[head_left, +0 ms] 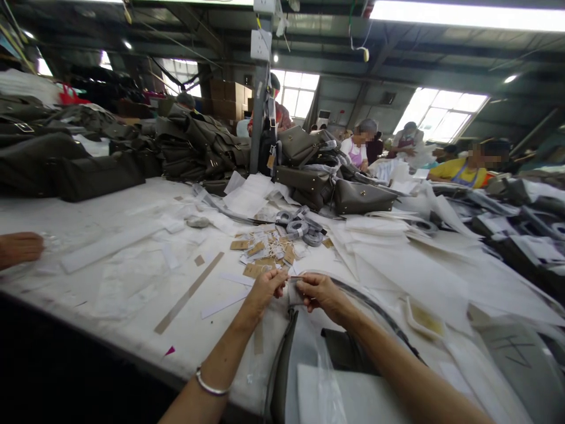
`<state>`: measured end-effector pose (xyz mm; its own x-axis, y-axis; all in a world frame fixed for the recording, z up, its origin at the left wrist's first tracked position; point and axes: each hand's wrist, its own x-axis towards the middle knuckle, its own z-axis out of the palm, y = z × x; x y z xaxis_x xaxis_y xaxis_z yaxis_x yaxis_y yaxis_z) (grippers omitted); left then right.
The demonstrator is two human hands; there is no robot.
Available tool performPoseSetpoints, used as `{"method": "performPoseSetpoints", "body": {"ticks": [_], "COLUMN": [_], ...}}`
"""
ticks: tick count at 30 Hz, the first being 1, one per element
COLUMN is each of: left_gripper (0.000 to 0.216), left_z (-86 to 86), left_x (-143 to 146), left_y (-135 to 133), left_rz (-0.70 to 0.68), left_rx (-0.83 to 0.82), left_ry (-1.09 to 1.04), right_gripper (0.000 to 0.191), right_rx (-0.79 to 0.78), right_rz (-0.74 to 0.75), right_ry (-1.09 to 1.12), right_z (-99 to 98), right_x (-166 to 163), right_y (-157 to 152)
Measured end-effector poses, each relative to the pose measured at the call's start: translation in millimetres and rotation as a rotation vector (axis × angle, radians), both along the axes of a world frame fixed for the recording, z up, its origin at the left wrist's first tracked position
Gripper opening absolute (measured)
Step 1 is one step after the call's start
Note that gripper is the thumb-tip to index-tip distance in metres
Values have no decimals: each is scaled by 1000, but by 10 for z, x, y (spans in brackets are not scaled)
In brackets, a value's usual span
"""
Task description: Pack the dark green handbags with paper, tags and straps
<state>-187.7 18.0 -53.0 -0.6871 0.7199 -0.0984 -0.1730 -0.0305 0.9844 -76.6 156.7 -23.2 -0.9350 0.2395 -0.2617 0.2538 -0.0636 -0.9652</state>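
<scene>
Just beyond a dark olive handbag (282, 377), my hands are close together over the table. My left hand (267, 290) is closed in a pinch at the top of a pale wrapped strap section (295, 294); whatever lies between its fingertips is too small to make out. From the other side, the closed fingers of my right hand (325, 296) grip this wrapped strap. Clear plastic film (311, 347) and a white sheet (326, 391) cover part of the bag. Behind my right forearm curves a long dark strap in wrapping (375, 303).
Tags with strings (265, 253) and coiled wrapped straps (298, 227) lie ahead. Olive bags (203, 144) are piled behind. White sheets (410, 277) and a shallow dish (424, 321) are right. Another person's hand (20, 248) rests at left. A post (260, 118) rises centrally.
</scene>
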Motion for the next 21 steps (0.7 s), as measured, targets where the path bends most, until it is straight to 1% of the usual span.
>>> {"method": "performPoseSetpoints", "body": {"ticks": [4,6,8,10,12,14,15,16,18,19,21], "left_gripper": [46,39,28,19,14,16,17,19,21,21,22], "left_z": [11,50,97,132,144,135,126,117,103,100,103], "left_x": [-18,6,50,100,141,161,163,161,151,146,141], "left_y": [-12,-21,-32,-46,-66,-91,-105,-119,-142,-151,-165], "left_rz": [29,24,50,108,137,102,66,27,-34,-55,-79], "left_rx": [-39,-54,-59,-70,-93,-115,-120,-122,-120,-119,-123], "left_ry": [68,136,221,383,593,755,791,814,850,870,907], "right_gripper": [47,46,41,32,24,17,14,12,16,16,12], "right_rx": [93,157,228,270,282,283,285,291,307,315,330], "right_rz": [104,147,167,158,147,136,127,115,88,76,49], "right_ry": [-30,-49,-110,-184,-227,-239,-243,-241,-220,-205,-176], "right_z": [-99,-103,-79,-41,-7,7,5,-3,-31,-48,-79], "right_x": [-51,-108,-174,-229,-261,-268,-265,-260,-248,-242,-233], "right_y": [13,-2,-25,-45,-56,-63,-68,-74,-92,-101,-113]}}
